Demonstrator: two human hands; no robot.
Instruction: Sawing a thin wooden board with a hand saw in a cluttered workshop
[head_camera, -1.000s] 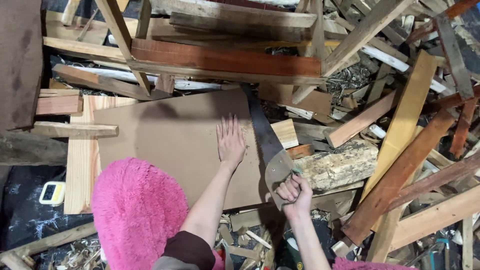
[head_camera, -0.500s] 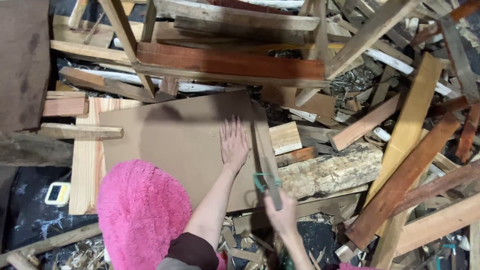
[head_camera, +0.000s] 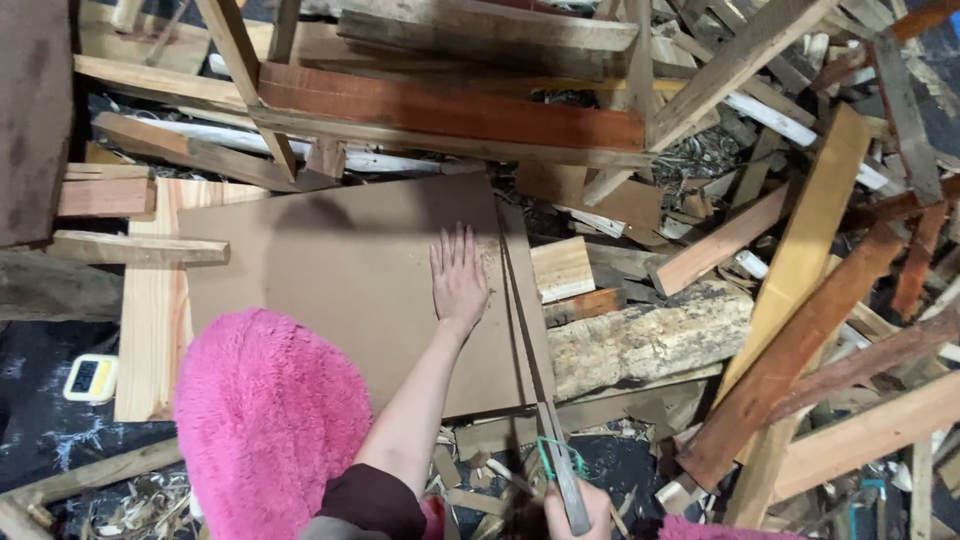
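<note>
Scrap timber fills the whole background: planks, battens and offcuts heaped far and right, with a long reddish beam (head_camera: 450, 112) lying across the far side. Near the middle, a flat brown board (head_camera: 340, 280) rests on the pile, its left part over a pale pine plank (head_camera: 145, 330).

Left hand (head_camera: 458, 280) lies flat and spread on the board close to its right edge, pressing it down, just as it did a second ago. Right hand (head_camera: 575, 510) sits at the near edge of view, clenched on the handle of a handsaw (head_camera: 530, 340).

What differs is the saw: a second ago its blade lay tilted with the broad face showing; now it stands edge-on, drawn back towards the person, running in a thin line along the board's right edge. That reads as a stroke under way in a cut splitting a narrow strip (head_camera: 525, 290) from the board.

A small yellow device (head_camera: 90, 378) lies on the dark floor at near left, beside a pink fluffy garment (head_camera: 270, 420).
</note>
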